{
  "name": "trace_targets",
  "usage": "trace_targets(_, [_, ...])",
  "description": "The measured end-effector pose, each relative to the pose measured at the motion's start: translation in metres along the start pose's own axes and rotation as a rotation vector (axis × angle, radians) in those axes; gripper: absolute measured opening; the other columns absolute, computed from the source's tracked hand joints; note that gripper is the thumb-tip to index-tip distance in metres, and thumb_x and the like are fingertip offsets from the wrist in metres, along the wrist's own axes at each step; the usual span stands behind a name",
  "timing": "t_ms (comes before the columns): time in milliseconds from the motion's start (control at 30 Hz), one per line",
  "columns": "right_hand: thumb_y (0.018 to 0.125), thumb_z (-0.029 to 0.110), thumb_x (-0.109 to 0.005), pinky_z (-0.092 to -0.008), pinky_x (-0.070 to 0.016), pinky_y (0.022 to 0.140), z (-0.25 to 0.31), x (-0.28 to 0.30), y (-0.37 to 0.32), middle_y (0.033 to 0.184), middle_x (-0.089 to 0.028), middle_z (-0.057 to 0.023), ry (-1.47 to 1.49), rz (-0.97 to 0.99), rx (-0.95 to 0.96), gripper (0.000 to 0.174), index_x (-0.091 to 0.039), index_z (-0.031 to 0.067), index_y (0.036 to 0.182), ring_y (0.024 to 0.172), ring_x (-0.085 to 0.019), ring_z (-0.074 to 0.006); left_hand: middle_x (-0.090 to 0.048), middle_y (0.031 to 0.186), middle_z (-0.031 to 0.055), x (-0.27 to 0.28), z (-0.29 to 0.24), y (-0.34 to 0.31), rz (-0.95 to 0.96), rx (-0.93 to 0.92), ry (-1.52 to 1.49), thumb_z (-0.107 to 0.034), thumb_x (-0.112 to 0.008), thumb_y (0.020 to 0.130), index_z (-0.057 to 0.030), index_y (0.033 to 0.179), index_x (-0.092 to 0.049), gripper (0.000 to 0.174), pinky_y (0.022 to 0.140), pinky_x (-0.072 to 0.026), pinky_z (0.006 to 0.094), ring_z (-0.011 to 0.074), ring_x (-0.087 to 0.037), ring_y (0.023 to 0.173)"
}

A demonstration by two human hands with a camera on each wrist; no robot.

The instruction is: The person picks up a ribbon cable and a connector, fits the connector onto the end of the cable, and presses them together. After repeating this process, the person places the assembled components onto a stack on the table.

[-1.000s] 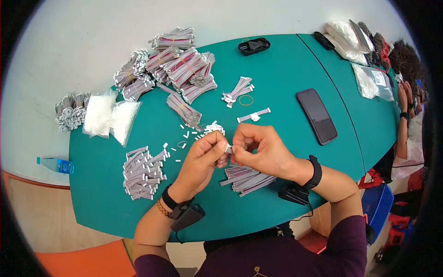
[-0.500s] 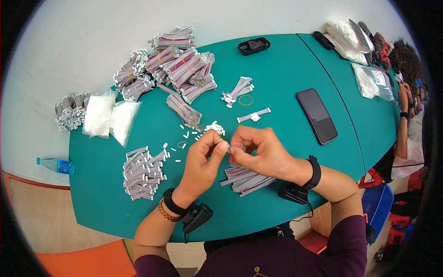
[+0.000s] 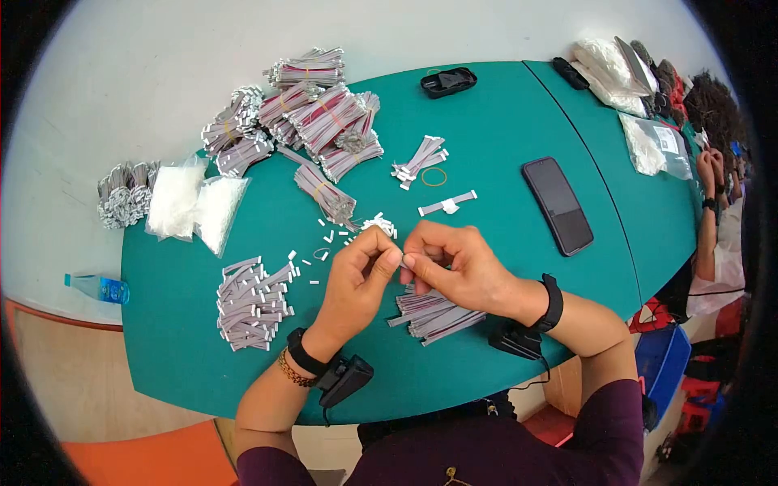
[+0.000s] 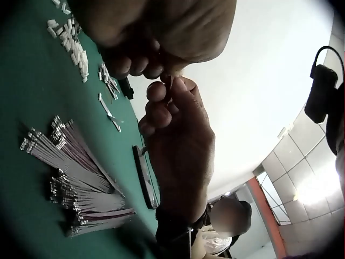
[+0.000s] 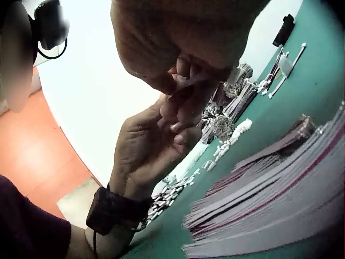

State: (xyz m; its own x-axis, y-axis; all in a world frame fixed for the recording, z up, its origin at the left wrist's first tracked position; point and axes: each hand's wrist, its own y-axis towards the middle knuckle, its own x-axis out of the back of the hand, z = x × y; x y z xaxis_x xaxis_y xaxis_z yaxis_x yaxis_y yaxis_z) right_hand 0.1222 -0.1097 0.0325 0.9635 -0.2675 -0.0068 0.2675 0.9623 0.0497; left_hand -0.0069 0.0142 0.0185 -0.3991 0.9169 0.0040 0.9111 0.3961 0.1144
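My left hand [image 3: 355, 282] and right hand [image 3: 470, 266] meet fingertip to fingertip above the table. Between them they pinch a short grey ribbon cable [image 3: 404, 262], mostly hidden by the thumbs and forefingers. A thin dark edge of it shows at the right fingertips in the left wrist view. Below the right hand lies a bundle of loose ribbon cables [image 3: 433, 314]. Just beyond the left fingertips is a small heap of white connectors [image 3: 378, 227]. Left of the left hand, a pile of ribbon cables with white ends [image 3: 253, 306] is spread out.
Banded cable bundles [image 3: 324, 121] are stacked at the back left, near plastic bags of white parts [image 3: 174, 201]. A phone [image 3: 557, 205] lies at right; a rubber band [image 3: 434, 177] and several cables [image 3: 420, 160] lie mid-table. A water bottle [image 3: 99, 289] is at far left; another person's arm [image 3: 707, 235] is far right.
My left hand has turned slightly, its thumb lifting over the white cable end that showed a second ago. The right hand stays nearly in place, still pinching.
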Motion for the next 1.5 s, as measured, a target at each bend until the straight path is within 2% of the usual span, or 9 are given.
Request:
trace_targets(267, [0.093,0.013,-0.053,-0.0208,-0.0428,0.050,-0.001,0.011,0.008,0.067,-0.060,-0.0017,-0.069,0.002,-0.042,0.013,-0.054,0.0018,0.087,0.056,-0.051,-0.0051,-0.047,0.067,-0.0032,0.007,-0.004,0.007,0.019,0.034,0.002,-0.023,-0.056,0.093,-0.0060,0.081,-0.051,0.021,0.056,-0.0324,0.0199,0.0050,-0.040,0.061])
trace_targets(433, [0.092,0.014,-0.055,-0.0218,-0.0465,0.054,0.004,0.025,0.014,0.070,-0.063,-0.0031,0.004,0.135,-0.119,0.015,-0.061,0.0005,0.087,0.060,-0.056,-0.0075,-0.048,0.066,-0.0028,0.019,-0.008,0.010,-0.073,0.085,-0.018,-0.019,-0.057,0.092,-0.0056,0.081,-0.053,0.018,0.054,-0.0345,0.0200,0.0050,-0.043,0.059])
trace_targets(500, [0.090,0.014,-0.057,-0.0223,-0.0487,0.057,0.012,0.036,0.015,0.072,-0.064,-0.0041,0.030,0.183,-0.178,0.017,-0.063,0.0004,0.083,0.062,-0.059,-0.0092,-0.049,0.066,-0.0026,0.024,-0.013,0.010,-0.105,0.063,-0.033,-0.018,-0.057,0.091,-0.0058,0.080,-0.053,0.017,0.053,-0.0348,0.0199,0.0049,-0.043,0.058])
trace_targets(667, [0.089,0.012,-0.060,-0.0227,-0.0477,0.057,0.014,0.044,0.015,0.071,-0.063,-0.0048,-0.022,0.136,-0.060,0.015,-0.063,-0.0006,0.081,0.062,-0.059,-0.0100,-0.046,0.064,-0.0061,0.031,-0.009,0.015,-0.171,-0.102,0.034,-0.014,-0.058,0.091,-0.0051,0.078,-0.053,0.016,0.050,-0.0287,0.0178,0.0009,-0.038,0.056])
trace_targets(867, [0.089,0.012,-0.060,-0.0223,-0.0472,0.057,0.032,0.049,0.017,0.070,-0.063,-0.0044,-0.118,0.125,0.029,0.016,-0.062,-0.0001,0.079,0.062,-0.059,-0.0095,-0.050,0.067,-0.0043,0.032,-0.016,0.016,-0.170,-0.219,0.130,-0.012,-0.059,0.089,-0.0032,0.079,-0.056,0.014,0.054,-0.0332,0.0182,0.0023,-0.043,0.060])
trace_targets(1133, [0.088,0.017,-0.061,-0.0239,-0.0499,0.057,0.040,0.034,-0.011,0.074,-0.065,-0.0059,-0.075,0.124,-0.126,0.018,-0.064,0.0004,0.085,0.063,-0.059,-0.0101,-0.056,0.070,-0.0019,0.051,-0.041,-0.028,-0.176,-0.040,0.263,-0.015,-0.060,0.088,-0.0021,0.079,-0.059,0.016,0.061,-0.0385,0.0191,0.0039,-0.050,0.067])
trace_targets(1267, [0.083,0.023,-0.067,-0.0247,-0.0436,0.051,-0.026,0.041,-0.012,0.072,-0.065,-0.0040,-0.452,0.212,0.061,0.021,-0.065,0.0018,0.082,0.061,-0.057,-0.0093,-0.057,0.071,-0.0014,0.090,-0.038,-0.073,-0.277,-0.003,0.411,-0.015,-0.060,0.088,-0.0015,0.079,-0.059,0.016,0.062,-0.0392,0.0197,0.0046,-0.050,0.068])
trace_targets(1300, [0.079,0.024,-0.071,-0.0268,-0.0422,0.052,-0.025,0.037,-0.014,0.070,-0.064,-0.0044,-0.419,0.226,-0.065,0.023,-0.064,0.0021,0.078,0.062,-0.058,-0.0110,-0.057,0.071,-0.0015,0.104,-0.036,-0.086,-0.289,0.008,0.450,-0.015,-0.060,0.088,-0.0013,0.079,-0.059,0.016,0.062,-0.0393,0.0200,0.0046,-0.051,0.068])
trace_targets(1500, [0.074,0.023,-0.074,-0.0339,-0.0457,0.058,-0.024,0.022,-0.022,0.069,-0.064,-0.0094,-0.782,0.226,0.044,0.022,-0.064,0.0037,0.077,0.063,-0.061,-0.0223,-0.052,0.065,-0.0053,0.159,-0.034,-0.139,-0.395,0.144,0.639,-0.013,-0.061,0.086,-0.0010,0.074,-0.057,0.018,0.054,-0.0354,0.0196,0.0020,-0.044,0.060])
